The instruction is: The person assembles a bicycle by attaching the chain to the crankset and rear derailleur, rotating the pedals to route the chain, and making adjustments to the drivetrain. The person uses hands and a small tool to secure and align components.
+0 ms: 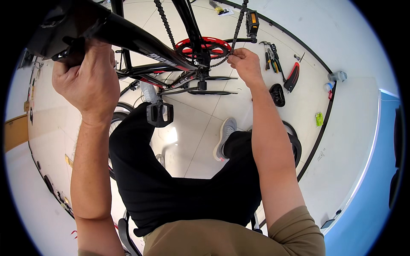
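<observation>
A black bicycle frame (141, 40) with red and white markings leans across the upper left. My left hand (89, 83) is closed round a dark part of it, and the fingertips are partly hidden. At the red and black chainring (206, 41), my right hand (247, 66) pinches the chain (239, 26) by the ring's right edge. Two stretches of chain rise from the ring toward the top of the view. One black pedal (160, 114) hangs beside my left knee; the other pedal (252, 23), with an orange reflector, is above my right hand.
On the tiled floor to the right lie a hammer (267, 57), pliers (276, 59), a red and black blade-shaped piece (292, 77) and a black object (277, 94). A clear bottle (337, 76) and a green packet (319, 119) are near the wall. Bicycle wheels show beside both legs.
</observation>
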Action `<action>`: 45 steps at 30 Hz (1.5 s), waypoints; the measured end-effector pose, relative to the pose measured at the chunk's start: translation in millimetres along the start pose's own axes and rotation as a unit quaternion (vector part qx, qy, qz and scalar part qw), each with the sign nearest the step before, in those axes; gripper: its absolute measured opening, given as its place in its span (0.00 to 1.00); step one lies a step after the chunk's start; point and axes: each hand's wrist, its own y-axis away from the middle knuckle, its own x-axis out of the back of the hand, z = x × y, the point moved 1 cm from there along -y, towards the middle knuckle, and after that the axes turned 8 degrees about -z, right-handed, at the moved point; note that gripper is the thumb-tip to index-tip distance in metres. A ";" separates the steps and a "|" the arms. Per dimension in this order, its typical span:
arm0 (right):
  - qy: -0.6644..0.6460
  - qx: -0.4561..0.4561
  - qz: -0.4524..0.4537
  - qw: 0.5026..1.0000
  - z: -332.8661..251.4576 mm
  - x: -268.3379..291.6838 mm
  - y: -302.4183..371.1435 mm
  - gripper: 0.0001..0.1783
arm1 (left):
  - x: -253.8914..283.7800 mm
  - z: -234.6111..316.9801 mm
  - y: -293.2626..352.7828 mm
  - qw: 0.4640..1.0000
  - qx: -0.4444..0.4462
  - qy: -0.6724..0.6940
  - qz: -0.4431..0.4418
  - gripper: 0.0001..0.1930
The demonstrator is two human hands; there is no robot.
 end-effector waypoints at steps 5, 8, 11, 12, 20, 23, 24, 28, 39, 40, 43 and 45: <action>-0.005 0.011 0.046 0.999 2.3 0.6 -2.1 0.12 | 4.8 -6.0 -0.6 1.000 -0.011 0.010 -0.027 0.12; 0.001 0.017 0.032 0.999 1.4 -1.2 -0.4 0.12 | -1.7 3.1 0.3 1.000 0.004 0.003 -0.001 0.12; 0.022 0.019 0.029 0.999 0.6 -3.7 -0.1 0.11 | -0.8 0.6 -0.7 1.000 0.008 0.024 0.001 0.12; 0.031 0.019 0.035 0.999 -0.2 -3.9 -0.1 0.11 | 0.2 -0.5 -1.2 0.999 0.005 0.036 -0.003 0.12; 0.030 0.024 0.052 0.998 -1.2 -3.3 -0.7 0.10 | -2.7 5.4 -0.2 1.000 0.002 0.027 -0.010 0.11; 0.031 0.031 0.053 0.998 -0.7 -2.4 -0.3 0.10 | -2.7 5.9 0.2 0.999 0.010 0.039 -0.013 0.11; 0.034 0.034 0.053 0.997 0.2 -1.6 -0.8 0.10 | -2.7 6.0 0.3 0.999 0.012 0.044 -0.016 0.11; 0.023 0.027 0.047 0.998 -2.2 -2.1 1.5 0.10 | -2.0 3.5 -0.5 0.999 0.008 0.035 -0.001 0.11; 0.084 0.058 0.082 0.991 2.2 -2.6 0.7 0.10 | -3.1 3.3 -0.8 1.000 0.007 0.012 0.005 0.12; 0.110 0.075 0.095 0.987 4.1 -2.2 -0.2 0.10 | -3.5 3.1 -1.2 1.000 0.000 0.013 0.002 0.13; 0.073 0.056 0.084 0.992 -4.7 -6.7 3.8 0.09 | -1.7 1.8 -0.9 1.000 -0.017 0.005 -0.008 0.12; 0.044 0.053 0.089 0.994 -2.1 -5.8 2.7 0.09 | -0.9 1.6 -1.0 1.000 -0.024 -0.006 -0.019 0.12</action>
